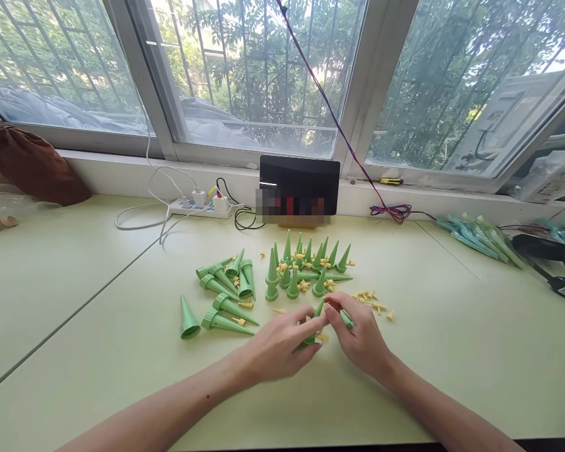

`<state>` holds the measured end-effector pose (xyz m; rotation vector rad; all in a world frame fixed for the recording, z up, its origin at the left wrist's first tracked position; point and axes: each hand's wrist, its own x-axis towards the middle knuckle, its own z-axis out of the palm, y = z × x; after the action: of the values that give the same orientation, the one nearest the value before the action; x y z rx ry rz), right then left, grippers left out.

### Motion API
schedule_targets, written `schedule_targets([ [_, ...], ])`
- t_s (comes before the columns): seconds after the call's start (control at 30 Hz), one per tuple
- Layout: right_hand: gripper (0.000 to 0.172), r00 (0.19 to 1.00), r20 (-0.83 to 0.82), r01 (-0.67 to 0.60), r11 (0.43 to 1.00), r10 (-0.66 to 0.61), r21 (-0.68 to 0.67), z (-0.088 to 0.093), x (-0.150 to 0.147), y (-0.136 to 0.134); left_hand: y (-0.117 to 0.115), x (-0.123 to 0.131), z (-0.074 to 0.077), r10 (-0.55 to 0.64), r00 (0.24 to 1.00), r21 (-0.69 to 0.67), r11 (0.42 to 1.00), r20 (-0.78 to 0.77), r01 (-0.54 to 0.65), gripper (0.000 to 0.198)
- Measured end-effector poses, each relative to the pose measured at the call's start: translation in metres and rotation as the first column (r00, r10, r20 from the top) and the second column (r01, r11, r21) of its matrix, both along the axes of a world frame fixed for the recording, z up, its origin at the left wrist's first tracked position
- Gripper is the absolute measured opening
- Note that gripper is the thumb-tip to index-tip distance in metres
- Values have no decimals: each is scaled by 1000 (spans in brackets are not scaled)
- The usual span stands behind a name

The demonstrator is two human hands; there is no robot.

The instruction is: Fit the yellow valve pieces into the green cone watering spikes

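Note:
My left hand [280,344] and my right hand [360,336] meet over the pale green table [98,326]. Both pinch a green cone spike [316,317] between them; a small yellow piece [322,337] shows at its lower end. A second green piece [347,321] pokes out of my right hand's fingers. Several green cones [306,270] stand upright just beyond my hands. More green cones [226,295] lie on their sides to the left. Loose yellow valve pieces [374,302] are scattered to the right.
A dark tablet [299,182] leans against the window sill behind the cones. A white power strip [202,206] with cables lies left of it. A brown bag [32,164] sits at far left. Bagged green parts [480,237] lie at right.

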<state>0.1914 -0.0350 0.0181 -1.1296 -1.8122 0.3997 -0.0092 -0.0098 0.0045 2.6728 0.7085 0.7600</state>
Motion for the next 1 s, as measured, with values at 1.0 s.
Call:
schedule_targets([
  [1.0,13,998,-57,-4,991,12,136,-1,-1,0,3,-1,8,-93,972,214,976,217,45,34],
])
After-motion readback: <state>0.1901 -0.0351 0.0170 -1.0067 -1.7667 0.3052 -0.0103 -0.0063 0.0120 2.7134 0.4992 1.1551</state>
